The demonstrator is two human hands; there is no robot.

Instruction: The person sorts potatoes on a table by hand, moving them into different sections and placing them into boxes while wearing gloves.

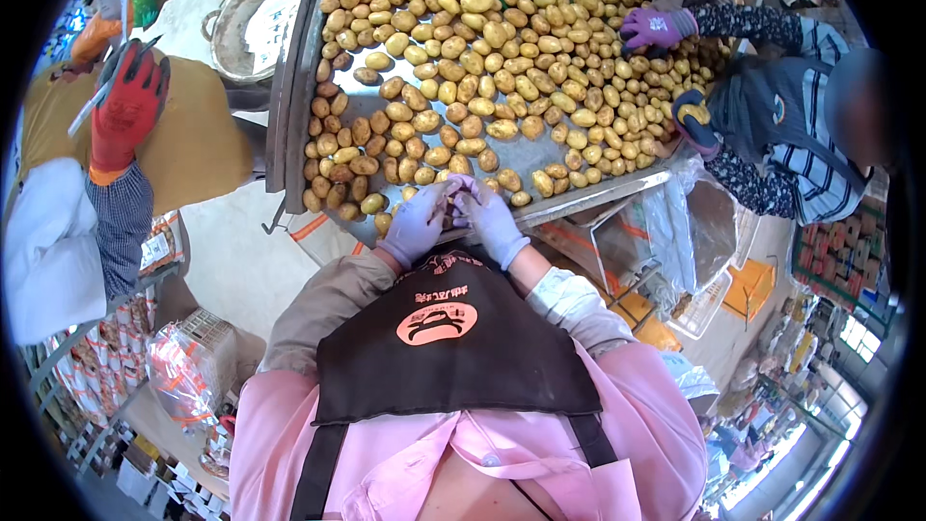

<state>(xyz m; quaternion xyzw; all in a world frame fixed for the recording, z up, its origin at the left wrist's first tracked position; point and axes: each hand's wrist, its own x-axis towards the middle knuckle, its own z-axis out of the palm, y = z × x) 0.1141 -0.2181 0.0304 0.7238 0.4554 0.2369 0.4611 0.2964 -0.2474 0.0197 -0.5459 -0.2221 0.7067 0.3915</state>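
Many potatoes [499, 69] lie spread over a metal sorting table [535, 152] in front of me. My left hand [419, 221], in a pale lilac glove, is at the table's near edge, its fingers bent towards the other hand. Beside it my right hand [492, 215], gloved the same way, has its fingers curled. The fingertips of both hands meet or nearly meet. Whether anything is between them is hidden by the fingers. Potatoes lie close around both hands.
A co-worker at the right reaches purple gloves [658, 29] into the potatoes. At the left another person's red glove [129, 98] holds a pen-like object. A round basin [253, 22] stands beyond the table's left side. Plastic bags [680, 224] hang at the near right edge.
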